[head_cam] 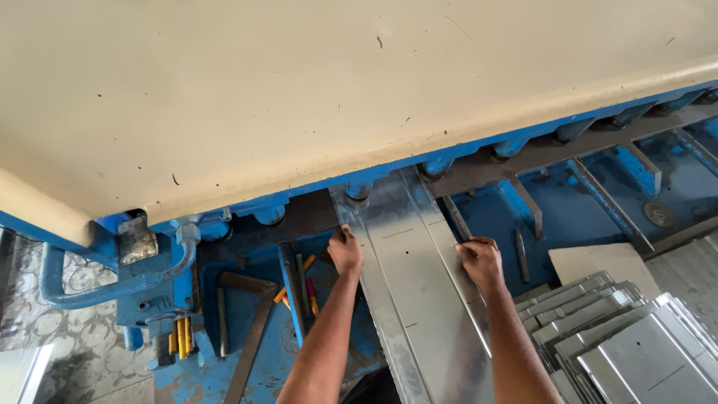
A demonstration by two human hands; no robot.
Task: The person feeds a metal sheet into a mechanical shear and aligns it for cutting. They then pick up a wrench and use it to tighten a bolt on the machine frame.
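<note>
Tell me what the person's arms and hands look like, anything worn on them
Both forearms are bare as far as the frame shows: no sleeves in view. The left hand and right hand wear no gloves, and no watch, ring or wristband is visible. Nothing shows above the forearms.

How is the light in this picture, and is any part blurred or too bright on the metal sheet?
Head view: soft daylight, sharp throughout. The metal sheet shows a mild bright sheen, no harsh glare; the left hand and right hand on its edges are crisp. Dark shadow lies under the cream machine cover. The stacked metal pieces reflect evenly.
</note>
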